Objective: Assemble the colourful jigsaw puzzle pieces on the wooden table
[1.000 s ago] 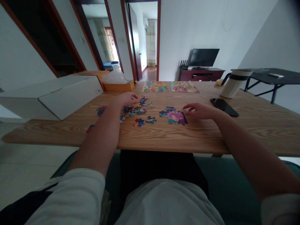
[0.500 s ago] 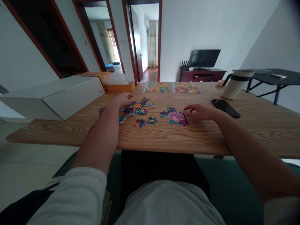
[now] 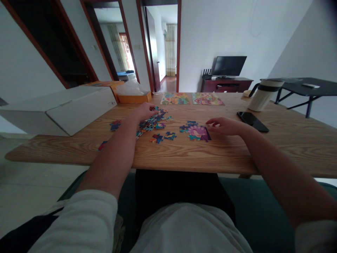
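My left hand [image 3: 146, 111] is over the far side of a loose pile of puzzle pieces [image 3: 150, 123], its fingers closed on a small blue puzzle piece [image 3: 157, 108]. Part of the pile is hidden behind this hand and forearm. Two puzzle pieces [image 3: 163, 137] lie nearer the table's front edge. To their right is a joined section of puzzle [image 3: 197, 132] with a pink-purple figure and a dark right border. My right hand [image 3: 222, 125] rests at this section's right edge, fingers loosely curved and apart, holding nothing.
A long white box [image 3: 79, 105] and an orange box tray [image 3: 134, 98] with clear plastic stand at the left. Two picture sheets [image 3: 175, 98] lie at the back. On the right are a black phone [image 3: 252, 121] and a cream jug [image 3: 264, 96] on the wooden table [image 3: 184, 156].
My left hand has moved a little right and away from me over the pile, and a blue puzzle piece now shows at its fingertips. My right hand has stayed in place.
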{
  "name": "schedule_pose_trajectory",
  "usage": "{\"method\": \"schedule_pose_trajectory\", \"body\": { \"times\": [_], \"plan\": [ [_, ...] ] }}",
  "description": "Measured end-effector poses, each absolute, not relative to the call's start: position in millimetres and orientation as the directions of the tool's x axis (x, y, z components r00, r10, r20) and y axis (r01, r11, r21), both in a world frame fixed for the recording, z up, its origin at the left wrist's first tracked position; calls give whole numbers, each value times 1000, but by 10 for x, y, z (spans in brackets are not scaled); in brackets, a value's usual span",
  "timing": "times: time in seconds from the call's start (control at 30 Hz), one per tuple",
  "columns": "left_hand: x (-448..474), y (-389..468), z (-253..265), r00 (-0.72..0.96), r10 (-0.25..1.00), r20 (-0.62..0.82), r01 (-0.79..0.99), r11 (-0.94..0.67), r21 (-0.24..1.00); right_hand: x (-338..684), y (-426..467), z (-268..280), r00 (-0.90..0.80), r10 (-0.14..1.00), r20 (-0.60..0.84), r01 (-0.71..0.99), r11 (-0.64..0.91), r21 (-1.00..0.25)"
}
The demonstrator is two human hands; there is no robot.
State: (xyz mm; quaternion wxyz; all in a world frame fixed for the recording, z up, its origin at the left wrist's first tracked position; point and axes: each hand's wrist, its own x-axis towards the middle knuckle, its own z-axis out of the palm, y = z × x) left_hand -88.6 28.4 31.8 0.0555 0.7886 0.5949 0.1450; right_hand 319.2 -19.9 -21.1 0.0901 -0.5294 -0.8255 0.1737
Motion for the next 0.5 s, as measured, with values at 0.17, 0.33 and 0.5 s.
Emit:
{"method": "schedule_pose_trajectory", "body": {
  "times": [0.17,0.33,0.5],
  "plan": [
    [-644,198,249,409,905,116,657,-380,651,3184,-206,-209,-411,911,-39,847,366,-384],
    [-580,268,125,411,911,14,443,-213,871,3160,-244,-166,-410,911,-51,850,361,-384],
    [-624,306,122,395,918,-26,435,-162,886,3171,-227,-175,-431,901,-41,845,387,-369]
  ]
}}
